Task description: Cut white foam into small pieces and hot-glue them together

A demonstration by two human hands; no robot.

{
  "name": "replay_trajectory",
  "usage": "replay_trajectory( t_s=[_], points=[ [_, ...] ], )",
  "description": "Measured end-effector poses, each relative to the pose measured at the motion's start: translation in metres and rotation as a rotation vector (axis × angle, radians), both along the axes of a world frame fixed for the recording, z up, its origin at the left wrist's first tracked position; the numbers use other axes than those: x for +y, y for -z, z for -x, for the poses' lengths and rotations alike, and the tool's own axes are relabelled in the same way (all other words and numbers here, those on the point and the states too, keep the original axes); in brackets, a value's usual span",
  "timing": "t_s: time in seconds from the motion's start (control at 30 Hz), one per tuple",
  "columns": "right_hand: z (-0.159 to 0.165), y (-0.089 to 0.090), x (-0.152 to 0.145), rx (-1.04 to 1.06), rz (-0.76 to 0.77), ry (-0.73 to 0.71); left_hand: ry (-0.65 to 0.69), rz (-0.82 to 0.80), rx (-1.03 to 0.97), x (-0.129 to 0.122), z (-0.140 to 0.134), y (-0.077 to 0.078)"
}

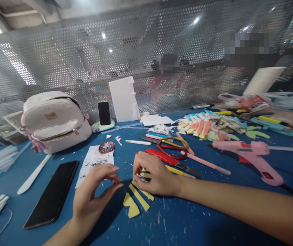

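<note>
L hand (86, 194) is arched, thumb & fingertips a narrow gap apart, nothing visible btwn them. R hand (152, 174) is curled, thumb & index close at the tips; can't tell if it's pinching anything, fingers block the view.

Long flat yellow paper-like strip (139, 197) lies just below the R fingertips in view, to the right of & a bit lower than the L ones. Long axis runs diag., far-left end to near-right end. R hand is nearer, esp. to the far end. Second yellow strip (147, 194) lies alongside, partly hidden under R hand; notched flat yellow piece (131, 205) sits just left of the first.

Surface: blue desk (187, 218), specked w/ pale marks & tiny scraps. Flat black phone (51, 194) left of L hand; pink plastic glue gun (253, 153) beyond R forearm, over to the right. Back of room: perforated grey metal screen (90, 51).
</note>
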State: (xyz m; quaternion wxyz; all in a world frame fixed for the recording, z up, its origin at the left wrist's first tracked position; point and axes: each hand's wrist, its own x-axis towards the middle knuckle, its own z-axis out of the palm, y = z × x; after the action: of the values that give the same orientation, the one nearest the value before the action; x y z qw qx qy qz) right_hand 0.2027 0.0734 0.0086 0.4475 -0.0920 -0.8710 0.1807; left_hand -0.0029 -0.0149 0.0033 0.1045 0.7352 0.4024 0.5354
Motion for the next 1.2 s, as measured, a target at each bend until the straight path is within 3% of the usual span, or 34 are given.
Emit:
replay_trajectory(
  t_s=[1.2],
  points=[
    [0.0013,0.0018,-0.0022,0.030,-0.079,0.027,0.008,0.036,-0.056,0.0008,-0.0013,-0.0003]
  ],
)
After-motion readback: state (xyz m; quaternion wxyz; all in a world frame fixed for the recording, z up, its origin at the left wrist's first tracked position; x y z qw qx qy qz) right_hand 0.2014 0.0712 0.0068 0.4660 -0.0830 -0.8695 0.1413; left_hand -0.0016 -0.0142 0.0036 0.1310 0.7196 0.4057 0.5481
